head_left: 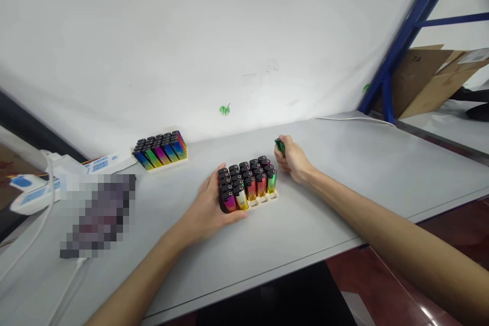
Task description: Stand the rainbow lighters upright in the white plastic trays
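In the middle of the table stands a cream lighter tray (263, 199) with rows of upright lighters (250, 187), black-topped with shiny red, purple, gold and green bodies. Several holes along its front right edge hold no lighter. My left hand (208, 209) is wrapped round the tray's left end, thumb along the front and fingers behind. Just right of the tray, my right hand (291, 159) is closed round a green lighter (280, 146), whose top pokes out above the fist. Most of that lighter is hidden by the fingers.
A second tray of lighters (162, 150) stands at the back left by the wall. Left of it lie white power strips (109, 163), and nearer me a blurred-out dark device (101, 219) with a white cable. Cardboard boxes (428, 81) sit behind a blue frame (387, 76) at right.
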